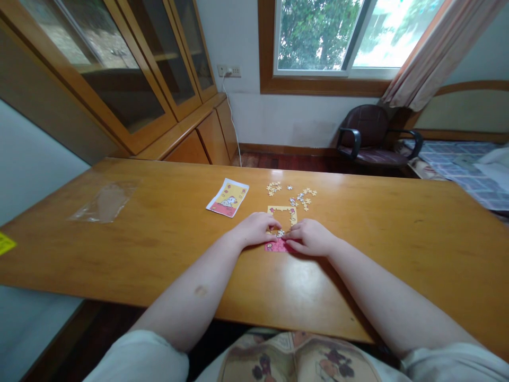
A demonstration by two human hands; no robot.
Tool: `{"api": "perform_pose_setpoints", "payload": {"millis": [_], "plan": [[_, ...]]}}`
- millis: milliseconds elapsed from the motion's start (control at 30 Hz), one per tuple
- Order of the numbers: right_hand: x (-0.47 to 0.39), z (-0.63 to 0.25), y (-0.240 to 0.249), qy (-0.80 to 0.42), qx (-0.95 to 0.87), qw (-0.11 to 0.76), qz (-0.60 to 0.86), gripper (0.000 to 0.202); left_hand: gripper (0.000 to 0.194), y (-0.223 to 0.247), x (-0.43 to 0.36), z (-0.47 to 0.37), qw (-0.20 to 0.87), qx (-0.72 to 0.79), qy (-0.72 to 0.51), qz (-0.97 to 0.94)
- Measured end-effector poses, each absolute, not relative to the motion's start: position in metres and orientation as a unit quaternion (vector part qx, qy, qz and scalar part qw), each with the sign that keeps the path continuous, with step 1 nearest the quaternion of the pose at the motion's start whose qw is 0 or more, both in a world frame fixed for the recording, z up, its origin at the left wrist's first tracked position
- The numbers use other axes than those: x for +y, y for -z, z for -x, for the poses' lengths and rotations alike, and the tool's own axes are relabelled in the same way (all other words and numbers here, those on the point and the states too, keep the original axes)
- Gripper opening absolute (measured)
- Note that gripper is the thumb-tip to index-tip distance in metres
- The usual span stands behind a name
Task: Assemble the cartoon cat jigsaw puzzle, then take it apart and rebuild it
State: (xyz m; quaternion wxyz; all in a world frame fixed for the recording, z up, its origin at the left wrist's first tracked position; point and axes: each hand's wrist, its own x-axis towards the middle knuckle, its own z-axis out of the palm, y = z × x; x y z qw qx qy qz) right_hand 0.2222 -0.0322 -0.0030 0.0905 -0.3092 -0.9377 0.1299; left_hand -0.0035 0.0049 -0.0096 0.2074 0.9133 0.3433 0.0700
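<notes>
See a part-built jigsaw flat on the wooden table, right of a picture card, with its long axis running from near to far, pink end nearest, hollow yellow end toward the window. Note the left hand across its left edge and the right hand across its right, both palm-down with bent fingers; cannot tell pinching from pressing. Find loose pieces just beyond, a clear plastic bag far left.

Glossy wooden desk, glare on top. Glass-door cabinet left. White wall: outlet, white cord. Window with brown frame, trees outside, daylight; pink curtain at right. Dark red floor. Dark chair beside bed, plaid sheet.
</notes>
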Motion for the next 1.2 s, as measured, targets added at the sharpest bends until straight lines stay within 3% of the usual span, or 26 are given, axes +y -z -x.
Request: {"api": "perform_pose_setpoints", "payload": {"millis": [200, 400, 1200], "plan": [[-0.0321, -0.222, 0.0032, -0.126, -0.936, 0.095, 0.314, 0.029, 0.036, 0.0072, 0.0034, 0.0035, 0.214, 0.345, -0.074, -0.911], [-0.0326, -0.2224, 0.0027, -0.113, -0.932, 0.104, 0.328, 0.03, 0.022, 0.0023, -0.0004, 0.0035, 0.216, 0.343, -0.116, -0.907], [-0.033, -0.221, 0.0027, -0.119, -0.928, 0.095, 0.339, 0.03, 0.03, 0.0042, -0.0003, 0.0035, 0.204, 0.331, -0.098, -0.916]]}}
